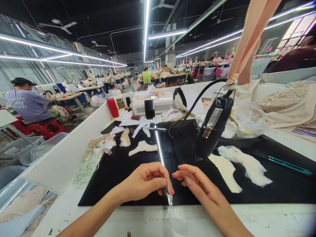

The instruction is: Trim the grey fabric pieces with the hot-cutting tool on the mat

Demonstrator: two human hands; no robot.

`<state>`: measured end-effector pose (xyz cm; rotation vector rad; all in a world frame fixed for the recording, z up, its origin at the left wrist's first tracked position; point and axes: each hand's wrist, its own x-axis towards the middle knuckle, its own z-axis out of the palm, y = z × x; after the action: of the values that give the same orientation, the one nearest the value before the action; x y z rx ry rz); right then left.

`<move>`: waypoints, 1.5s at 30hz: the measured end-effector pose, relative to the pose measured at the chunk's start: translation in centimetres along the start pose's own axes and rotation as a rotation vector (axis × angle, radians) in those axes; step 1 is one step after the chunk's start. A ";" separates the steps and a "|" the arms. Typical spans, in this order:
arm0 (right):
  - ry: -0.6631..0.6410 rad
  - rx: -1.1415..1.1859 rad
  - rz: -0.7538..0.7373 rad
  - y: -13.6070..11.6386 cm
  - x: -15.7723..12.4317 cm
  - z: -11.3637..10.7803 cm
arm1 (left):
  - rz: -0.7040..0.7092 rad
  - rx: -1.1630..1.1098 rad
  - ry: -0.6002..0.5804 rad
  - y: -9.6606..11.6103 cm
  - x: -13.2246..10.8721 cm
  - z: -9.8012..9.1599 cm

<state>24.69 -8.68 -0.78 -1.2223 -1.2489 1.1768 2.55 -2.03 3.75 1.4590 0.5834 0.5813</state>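
Black mat (pixel 113 171): 1 | left fingers (pixel 156 169): pinching 1 white scrap (pixel 169 188) | right fingers (pixel 195 170): apart

1. The left hand (pixel 153 180) is over the black mat (pixel 118 184), fingers curled toward the thumb; a pale sliver shows at its fingertips, whether cloth or glare I cannot tell.
2. The right hand (pixel 197 184) faces it, near but apart, fingers loosely bent, nothing visible in its grasp.
3. Ahead of the left hand lies a flat cream piece (pixel 143 147); well to its left, pale green cord (pixel 86 169).
4. Just beyond the right hand leans a black device (pixel 209 138).
5. Right of that hand: another cream piece (pixel 227 172), ruffled white pieces (pixel 247 164), then a teal-handled tool (pixel 288 165).
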 end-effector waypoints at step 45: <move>0.604 -1.324 -0.114 2.4 3.7 -18.8 | 0.591 1.237 0.297 -7.3 -0.4 -4.0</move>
<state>43.60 -4.89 -2.37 -2.1500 -1.5602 -0.3158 -0.39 0.45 -3.63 2.7937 0.7978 0.9824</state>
